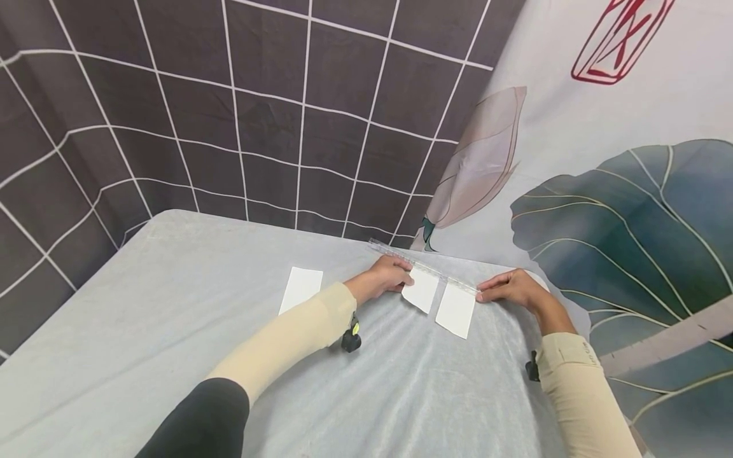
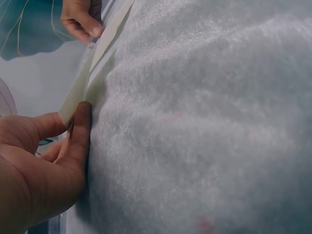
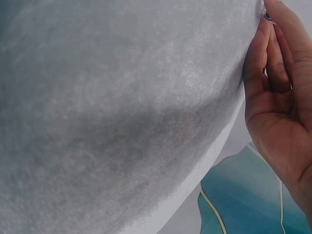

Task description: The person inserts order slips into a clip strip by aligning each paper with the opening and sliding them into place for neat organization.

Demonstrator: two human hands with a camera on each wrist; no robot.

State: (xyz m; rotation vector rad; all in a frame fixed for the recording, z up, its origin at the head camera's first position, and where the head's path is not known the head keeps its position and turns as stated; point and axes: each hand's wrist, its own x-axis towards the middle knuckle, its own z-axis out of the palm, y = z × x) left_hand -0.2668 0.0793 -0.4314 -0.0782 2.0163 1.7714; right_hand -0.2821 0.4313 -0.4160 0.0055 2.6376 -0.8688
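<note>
A clear ruler [image 1: 433, 271] slants across the top edges of two white paper cards at the far side of the table. My left hand [image 1: 390, 273] pinches the corner of the left card [image 1: 421, 291] between thumb and finger, beside the ruler. In the left wrist view, that card [image 2: 77, 97] stands tilted up from the cloth, its corner between my fingers [image 2: 82, 122]. At the ruler's right end, my right hand [image 1: 512, 289] pinches the tip, close to the top corner of the right card [image 1: 456, 310]. Most of what the right fingers hold is outside the right wrist view.
Left of my left forearm lies another white card [image 1: 301, 286], partly covered by the sleeve. A pale, wrinkled cloth [image 1: 172, 305] covers the table. Behind it hangs a dark grid-patterned curtain [image 1: 269, 127], and a leaf-printed curtain [image 1: 635, 216] hangs along the right edge.
</note>
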